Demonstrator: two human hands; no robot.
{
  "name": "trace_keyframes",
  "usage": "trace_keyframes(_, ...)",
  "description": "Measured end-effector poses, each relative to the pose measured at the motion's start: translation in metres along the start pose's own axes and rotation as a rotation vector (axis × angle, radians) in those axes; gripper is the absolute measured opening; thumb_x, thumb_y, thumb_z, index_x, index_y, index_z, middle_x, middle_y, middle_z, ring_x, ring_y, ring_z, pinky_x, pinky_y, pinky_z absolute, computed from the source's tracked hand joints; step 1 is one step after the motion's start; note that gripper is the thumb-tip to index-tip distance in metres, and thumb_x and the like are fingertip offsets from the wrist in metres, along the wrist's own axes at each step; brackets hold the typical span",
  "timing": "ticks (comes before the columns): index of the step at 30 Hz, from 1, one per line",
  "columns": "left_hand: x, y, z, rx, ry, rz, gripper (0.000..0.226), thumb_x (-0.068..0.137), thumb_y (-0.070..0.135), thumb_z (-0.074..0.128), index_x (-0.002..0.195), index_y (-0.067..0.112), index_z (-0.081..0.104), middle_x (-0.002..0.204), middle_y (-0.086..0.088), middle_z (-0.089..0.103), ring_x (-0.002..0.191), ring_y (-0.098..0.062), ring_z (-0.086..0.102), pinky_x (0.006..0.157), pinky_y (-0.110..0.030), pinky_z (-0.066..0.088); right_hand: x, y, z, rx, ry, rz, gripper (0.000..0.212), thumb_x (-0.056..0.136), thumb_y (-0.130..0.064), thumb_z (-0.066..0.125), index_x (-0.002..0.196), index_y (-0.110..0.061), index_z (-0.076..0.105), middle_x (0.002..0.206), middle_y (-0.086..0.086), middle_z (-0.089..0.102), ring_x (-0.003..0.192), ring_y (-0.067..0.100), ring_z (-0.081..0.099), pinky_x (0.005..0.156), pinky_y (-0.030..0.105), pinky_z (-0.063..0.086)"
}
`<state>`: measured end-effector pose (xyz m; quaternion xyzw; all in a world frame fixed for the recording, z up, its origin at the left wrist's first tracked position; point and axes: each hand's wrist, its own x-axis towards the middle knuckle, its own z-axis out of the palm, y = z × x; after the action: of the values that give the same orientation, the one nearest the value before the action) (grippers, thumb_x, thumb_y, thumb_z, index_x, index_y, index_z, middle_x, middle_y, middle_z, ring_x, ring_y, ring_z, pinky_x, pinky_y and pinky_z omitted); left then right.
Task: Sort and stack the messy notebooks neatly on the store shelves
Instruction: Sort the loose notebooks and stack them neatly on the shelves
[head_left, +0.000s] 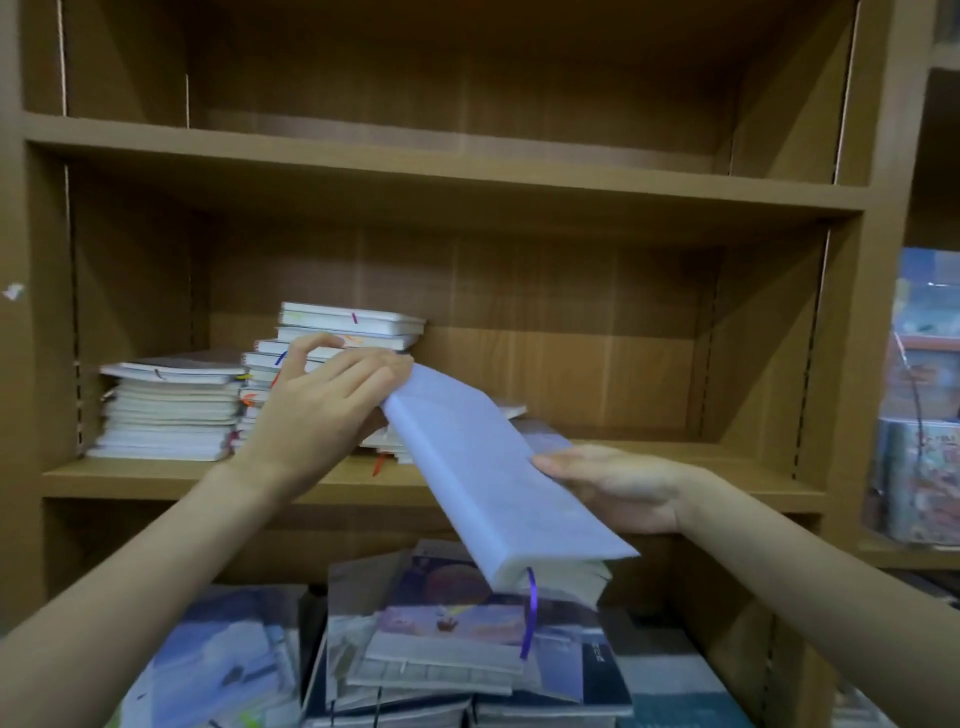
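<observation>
Thick lavender notebook (493, 478), purple ribbon (529, 613)

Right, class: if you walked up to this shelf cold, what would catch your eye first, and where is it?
First, the pale blue notebook tilted in mid-air before the middle shelf, its purple ribbon dangling; the left hand grips its far end, the right hand its side. Next, the white notebook stacks at the shelf's left, then the jumbled pile below.
</observation>
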<state>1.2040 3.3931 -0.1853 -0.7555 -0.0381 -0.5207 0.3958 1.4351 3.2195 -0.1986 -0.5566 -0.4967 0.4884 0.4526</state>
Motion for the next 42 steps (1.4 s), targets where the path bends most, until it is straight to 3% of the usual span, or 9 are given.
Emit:
trace_keyframes(4, 0.007, 0.003, 0.008, -0.006, -0.097, -0.108, 0.026, 0.086, 0.021, 0.046, 0.104, 0.01, 0.061, 0.107, -0.007, 0.069, 0.1, -0.023, 0.066, 0.091, -0.038, 0.032, 0.002, -0.001, 0.005, 0.19, 0.075, -0.077, 0.024, 0.076, -0.019, 0.062, 0.093, -0.006, 0.074, 0.098, 0.012, 0.071, 0.083, 0.018, 0.069, 0.081, 0.03, 0.054)
trace_keyframes(9, -0.003, 0.02, 0.04, -0.414, -0.362, -0.467, 0.051, 0.088, 0.004, 0.047, 0.136, 0.019, 0.041, 0.148, -0.007, 0.038, 0.111, -0.032, 0.058, 0.077, -0.036, 0.049, 0.009, -0.012, 0.006, 0.152, 0.409, -0.294, 0.031, 0.083, -0.004, 0.066, 0.112, -0.01, 0.058, 0.105, 0.013, 0.069, 0.085, 0.025, 0.069, 0.071, 0.04, 0.059)
trace_keyframes(14, -0.002, 0.045, 0.049, -1.075, -0.264, -0.97, 0.069, 0.093, 0.003, 0.051, 0.147, 0.03, 0.017, 0.143, 0.008, 0.032, 0.09, 0.024, 0.05, 0.076, -0.016, 0.05, 0.012, -0.003, -0.004, 0.059, 0.538, -0.443, 0.029, 0.086, -0.005, 0.065, 0.109, -0.018, 0.053, 0.111, 0.007, 0.063, 0.092, 0.027, 0.068, 0.074, 0.043, 0.059)
trace_keyframes(18, 0.006, 0.053, 0.061, -1.397, -0.297, -1.069, 0.084, 0.09, 0.002, 0.056, 0.148, 0.037, 0.006, 0.132, -0.002, 0.043, 0.102, -0.019, 0.063, 0.069, -0.02, 0.056, 0.019, -0.003, -0.017, 0.132, 0.583, -0.589, 0.033, 0.087, -0.003, 0.062, 0.114, -0.016, 0.05, 0.114, 0.006, 0.063, 0.092, 0.024, 0.069, 0.072, 0.04, 0.059)
trace_keyframes(20, 0.011, 0.054, 0.071, -1.272, -0.359, -0.982, 0.083, 0.091, 0.002, 0.055, 0.146, 0.039, 0.005, 0.124, 0.0, 0.046, 0.097, -0.029, 0.065, 0.071, -0.018, 0.054, 0.025, -0.009, -0.024, 0.16, 0.623, -0.644, 0.031, 0.087, -0.003, 0.061, 0.112, -0.018, 0.05, 0.116, 0.005, 0.063, 0.095, 0.023, 0.068, 0.075, 0.04, 0.059)
trace_keyframes(23, 0.012, 0.049, 0.086, -0.932, -0.468, -0.824, 0.075, 0.092, 0.01, 0.054, 0.148, 0.034, 0.01, 0.125, 0.003, 0.052, 0.095, -0.013, 0.061, 0.076, -0.017, 0.048, 0.034, -0.019, -0.036, 0.19, 0.712, -0.719, 0.029, 0.09, -0.003, 0.058, 0.112, -0.02, 0.049, 0.118, 0.004, 0.062, 0.101, 0.023, 0.066, 0.081, 0.042, 0.057)
trace_keyframes(31, 0.021, 0.032, 0.131, -0.296, -0.95, -0.343, 0.074, 0.094, 0.036, 0.051, 0.15, 0.013, 0.008, 0.155, -0.011, 0.02, 0.142, -0.022, 0.023, 0.11, -0.029, 0.023, 0.044, -0.019, -0.085, 0.107, 0.93, -0.44, 0.019, 0.093, -0.009, 0.056, 0.108, -0.018, 0.049, 0.11, 0.006, 0.062, 0.092, 0.024, 0.065, 0.076, 0.046, 0.056)
trace_keyframes(37, 0.024, 0.039, 0.15, -0.093, -0.914, -0.323, 0.038, 0.097, 0.034, 0.042, 0.131, 0.019, 0.047, 0.129, -0.006, 0.057, 0.117, -0.027, 0.053, 0.089, -0.034, 0.046, 0.038, -0.014, -0.133, 0.087, 1.053, -0.357, 0.024, 0.094, -0.01, 0.056, 0.118, -0.009, 0.05, 0.104, 0.011, 0.063, 0.087, 0.029, 0.064, 0.067, 0.042, 0.054)
trace_keyframes(42, 0.046, 0.056, 0.148, 0.007, -0.713, -0.244, 0.031, 0.095, 0.042, 0.046, 0.113, 0.02, 0.059, 0.098, -0.008, 0.068, 0.091, -0.027, 0.065, 0.061, -0.027, 0.037, 0.05, 0.01, -0.18, -0.197, 1.138, -0.1, 0.022, 0.093, -0.015, 0.058, 0.112, -0.006, 0.051, 0.107, 0.02, 0.061, 0.097, 0.04, 0.062, 0.087, 0.055, 0.051)
